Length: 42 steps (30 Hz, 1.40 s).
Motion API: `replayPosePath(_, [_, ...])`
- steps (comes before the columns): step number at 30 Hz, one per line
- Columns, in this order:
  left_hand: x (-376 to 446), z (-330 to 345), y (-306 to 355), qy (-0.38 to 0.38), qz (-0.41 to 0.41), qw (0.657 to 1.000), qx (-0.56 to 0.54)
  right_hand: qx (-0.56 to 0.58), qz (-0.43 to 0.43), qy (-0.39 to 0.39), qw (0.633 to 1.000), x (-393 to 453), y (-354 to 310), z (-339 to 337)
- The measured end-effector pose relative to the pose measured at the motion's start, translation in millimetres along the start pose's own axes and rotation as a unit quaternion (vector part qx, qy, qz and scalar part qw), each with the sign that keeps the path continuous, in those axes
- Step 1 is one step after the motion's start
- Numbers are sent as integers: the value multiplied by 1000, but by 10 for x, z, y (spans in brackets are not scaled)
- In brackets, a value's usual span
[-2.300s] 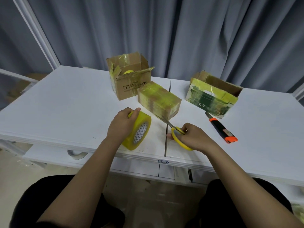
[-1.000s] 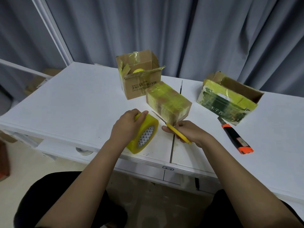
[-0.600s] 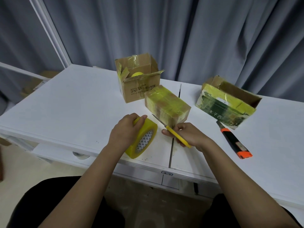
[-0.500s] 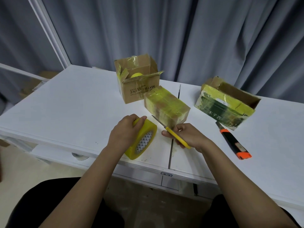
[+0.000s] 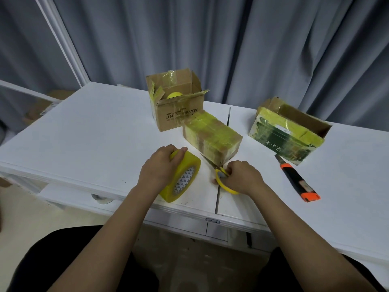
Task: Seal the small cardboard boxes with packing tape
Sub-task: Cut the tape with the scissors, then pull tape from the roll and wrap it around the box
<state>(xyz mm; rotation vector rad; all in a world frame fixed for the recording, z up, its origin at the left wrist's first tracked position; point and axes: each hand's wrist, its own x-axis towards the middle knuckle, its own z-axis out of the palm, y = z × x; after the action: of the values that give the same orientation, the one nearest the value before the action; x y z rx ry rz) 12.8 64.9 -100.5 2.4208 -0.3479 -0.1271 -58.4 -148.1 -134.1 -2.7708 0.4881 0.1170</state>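
The left hand (image 5: 160,169) grips the yellow packing tape roll (image 5: 183,178) on the tabletop (image 5: 84,140); the right hand (image 5: 242,178) grips yellow-handled scissors (image 5: 216,169), blades at the taped box (image 5: 212,138). The step in hand appears to be cutting the tape; next, close the blades across the strip.

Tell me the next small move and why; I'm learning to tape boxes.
Probably close the yellow-handled scissors in the right hand: their blades point between the tape-wrapped cardboard box and the yellow tape roll gripped by the left hand.

A makeshift packing station — white table (image 5: 84,131) with grey curtains (image 5: 231,49) at twelve o'clock, taped cardboard boxes (image 5: 212,138) at centre.
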Motion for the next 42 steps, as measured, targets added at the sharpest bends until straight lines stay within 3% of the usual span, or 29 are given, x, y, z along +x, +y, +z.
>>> replayPosePath(2, [-6, 4, 7, 2, 3, 1000, -1, -78, -12, 14, 997, -24, -30, 27])
replayPosePath(5, [-21, 0, 9, 3, 9, 1000, -6, -106, -21, 18, 994, -44, 1, 46])
replayPosePath(13, [-31, -18, 28, 5, 11, 1000, -13, -144, -54, -81, 985, -118, 44, -229])
replayPosePath(15, [-29, -29, 39, 3, 9, 1000, -14, -89, -87, -26, 992, -80, 2, -367])
replayPosePath(18, [-38, -36, 48, -3, 6, 1000, -17, 71, -136, 125, 980, 52, -104, -469])
replayPosePath(21, [-60, -25, 40, -2, 7, 1000, -22, 150, -107, 240, 953, 305, -196, -416])
replayPosePath(24, [-52, -16, 38, -2, 7, 1000, -23, 146, -59, 179, 971, 583, -220, -299])
replayPosePath(27, [-19, -4, 17, -8, 7, 1000, -19, 34, -18, 72, 997, 748, -187, -148])
replayPosePath(42, [43, 33, -22, -15, 9, 999, -30, -153, -43, 87, 983, 736, -218, -29])
